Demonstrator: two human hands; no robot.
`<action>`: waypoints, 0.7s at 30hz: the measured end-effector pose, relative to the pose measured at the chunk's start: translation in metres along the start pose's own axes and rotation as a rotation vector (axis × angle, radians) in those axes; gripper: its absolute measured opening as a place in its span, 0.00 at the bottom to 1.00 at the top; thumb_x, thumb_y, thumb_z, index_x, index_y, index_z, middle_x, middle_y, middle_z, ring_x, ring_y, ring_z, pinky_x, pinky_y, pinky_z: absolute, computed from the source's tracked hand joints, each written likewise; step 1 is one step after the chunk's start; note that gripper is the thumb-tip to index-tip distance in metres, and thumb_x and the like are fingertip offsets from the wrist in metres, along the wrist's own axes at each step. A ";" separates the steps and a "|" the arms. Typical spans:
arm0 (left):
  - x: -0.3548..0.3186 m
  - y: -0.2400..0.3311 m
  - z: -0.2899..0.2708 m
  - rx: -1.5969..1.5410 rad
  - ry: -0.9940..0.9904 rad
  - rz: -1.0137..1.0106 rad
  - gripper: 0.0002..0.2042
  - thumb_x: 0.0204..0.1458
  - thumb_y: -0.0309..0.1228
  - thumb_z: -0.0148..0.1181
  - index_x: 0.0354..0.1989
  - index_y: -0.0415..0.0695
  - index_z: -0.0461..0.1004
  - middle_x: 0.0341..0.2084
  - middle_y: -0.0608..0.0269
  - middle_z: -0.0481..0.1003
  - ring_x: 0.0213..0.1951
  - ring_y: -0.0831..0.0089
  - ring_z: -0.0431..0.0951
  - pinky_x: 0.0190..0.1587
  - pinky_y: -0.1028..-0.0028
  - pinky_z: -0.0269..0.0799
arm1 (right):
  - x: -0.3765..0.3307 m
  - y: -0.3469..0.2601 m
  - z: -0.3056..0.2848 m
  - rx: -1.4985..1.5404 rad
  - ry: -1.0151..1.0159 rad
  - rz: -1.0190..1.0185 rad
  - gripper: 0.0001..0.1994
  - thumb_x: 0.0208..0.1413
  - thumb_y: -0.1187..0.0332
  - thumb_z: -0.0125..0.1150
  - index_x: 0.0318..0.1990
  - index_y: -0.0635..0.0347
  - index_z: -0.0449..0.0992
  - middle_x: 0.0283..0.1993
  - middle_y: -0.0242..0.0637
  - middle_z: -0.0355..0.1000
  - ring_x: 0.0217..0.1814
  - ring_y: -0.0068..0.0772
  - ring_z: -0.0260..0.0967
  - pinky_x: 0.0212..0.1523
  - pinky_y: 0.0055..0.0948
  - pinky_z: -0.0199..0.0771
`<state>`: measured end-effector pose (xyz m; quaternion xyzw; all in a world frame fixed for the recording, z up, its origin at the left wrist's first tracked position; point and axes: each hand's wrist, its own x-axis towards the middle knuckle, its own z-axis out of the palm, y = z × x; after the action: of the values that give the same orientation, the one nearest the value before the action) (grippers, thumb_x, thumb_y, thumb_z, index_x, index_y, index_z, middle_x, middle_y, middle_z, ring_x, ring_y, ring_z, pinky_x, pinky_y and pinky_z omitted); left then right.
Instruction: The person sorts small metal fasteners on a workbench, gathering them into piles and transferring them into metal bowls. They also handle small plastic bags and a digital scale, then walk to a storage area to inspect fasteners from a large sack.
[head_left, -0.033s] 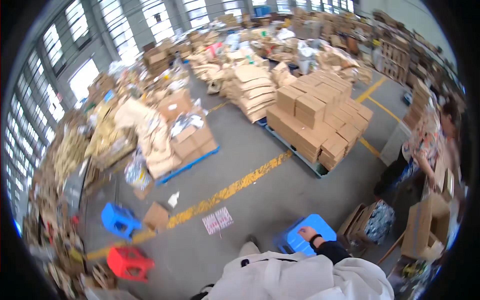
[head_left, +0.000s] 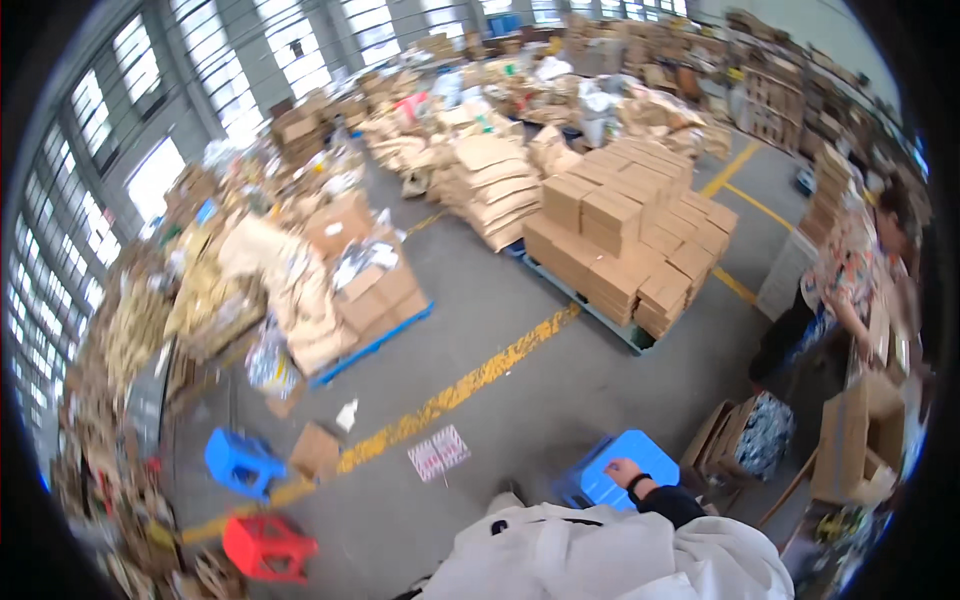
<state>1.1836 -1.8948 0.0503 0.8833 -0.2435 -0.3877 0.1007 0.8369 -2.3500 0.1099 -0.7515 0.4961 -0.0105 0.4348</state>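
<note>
My right hand (head_left: pixel 624 470), with a dark band at the wrist and a black sleeve cuff, hangs over a blue plastic stool (head_left: pixel 648 450). Its fingers look loosely curled, and I see nothing in them. Whether the hand touches the stool top cannot be made out. My left hand is out of view. Light grey clothing covers the lower middle, with a shoe tip just past it.
Stacked cartons (head_left: pixel 620 230) stand on a pallet ahead. Left of them are an open carton (head_left: pixel 385 295) on a blue pallet, another blue stool (head_left: pixel 240 462) and a red stool (head_left: pixel 268 548). A co-worker (head_left: pixel 850 270) bends at the right, near an open box (head_left: pixel 850 440).
The whole view has shifted slightly, with the nearby stools a little lower and further right. My right hand stays over the blue stool.
</note>
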 end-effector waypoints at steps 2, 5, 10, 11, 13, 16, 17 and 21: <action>0.059 0.039 -0.046 0.136 -0.100 0.017 0.14 0.51 0.38 0.51 0.35 0.42 0.78 0.30 0.53 0.78 0.34 0.62 0.79 0.37 0.65 0.74 | -0.002 0.042 0.013 -0.186 -0.011 0.185 0.13 0.49 0.56 0.57 0.37 0.48 0.80 0.38 0.45 0.76 0.45 0.47 0.72 0.48 0.41 0.70; 0.155 0.095 -0.096 0.323 -0.191 0.096 0.14 0.52 0.39 0.51 0.36 0.43 0.78 0.31 0.52 0.78 0.36 0.60 0.78 0.38 0.64 0.74 | -0.040 0.085 0.001 -0.106 0.031 0.427 0.13 0.48 0.56 0.57 0.36 0.49 0.80 0.38 0.44 0.76 0.43 0.46 0.73 0.47 0.40 0.72; 0.349 0.271 -0.203 0.784 -0.105 0.379 0.15 0.53 0.42 0.51 0.39 0.46 0.78 0.33 0.52 0.78 0.38 0.56 0.78 0.40 0.62 0.74 | -0.115 0.120 0.029 0.192 0.397 0.706 0.14 0.46 0.58 0.55 0.34 0.56 0.80 0.35 0.45 0.76 0.40 0.48 0.74 0.42 0.40 0.73; 0.391 0.334 -0.217 0.891 -0.026 0.468 0.15 0.53 0.42 0.51 0.39 0.46 0.78 0.33 0.52 0.78 0.38 0.55 0.78 0.41 0.61 0.74 | -0.122 0.130 0.053 0.166 0.422 0.977 0.15 0.47 0.58 0.53 0.33 0.58 0.80 0.35 0.48 0.76 0.40 0.49 0.74 0.42 0.41 0.73; 0.424 0.445 -0.149 0.831 -0.112 0.437 0.17 0.51 0.41 0.54 0.46 0.46 0.75 0.38 0.52 0.77 0.40 0.54 0.77 0.41 0.60 0.73 | -0.210 0.226 0.078 -0.161 0.140 1.054 0.18 0.53 0.56 0.49 0.40 0.60 0.78 0.42 0.50 0.75 0.46 0.53 0.72 0.48 0.45 0.70; 0.420 0.688 -0.168 0.218 -0.109 0.912 0.14 0.47 0.28 0.55 0.44 0.43 0.72 0.31 0.54 0.77 0.34 0.63 0.79 0.37 0.67 0.73 | -0.135 0.198 0.069 0.115 0.051 1.160 0.17 0.53 0.57 0.50 0.37 0.61 0.77 0.40 0.50 0.74 0.44 0.53 0.72 0.46 0.45 0.70; 0.403 0.750 -0.147 0.125 -0.040 0.972 0.16 0.45 0.25 0.54 0.45 0.43 0.70 0.28 0.56 0.75 0.31 0.64 0.77 0.36 0.68 0.72 | -0.114 0.200 0.046 0.145 0.062 1.163 0.16 0.53 0.58 0.50 0.36 0.61 0.77 0.40 0.50 0.74 0.44 0.53 0.71 0.46 0.45 0.70; 0.359 0.893 -0.044 -0.210 -0.038 1.101 0.26 0.37 0.16 0.53 0.50 0.42 0.63 0.28 0.62 0.68 0.26 0.71 0.69 0.31 0.73 0.69 | 0.002 0.243 -0.101 0.111 0.240 1.011 0.14 0.53 0.60 0.50 0.33 0.62 0.76 0.37 0.50 0.74 0.42 0.52 0.71 0.44 0.44 0.70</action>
<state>1.1097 -2.8461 0.1790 0.6039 -0.6305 -0.3162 0.3711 0.6139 -2.4474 0.0109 -0.3874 0.8420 0.0884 0.3650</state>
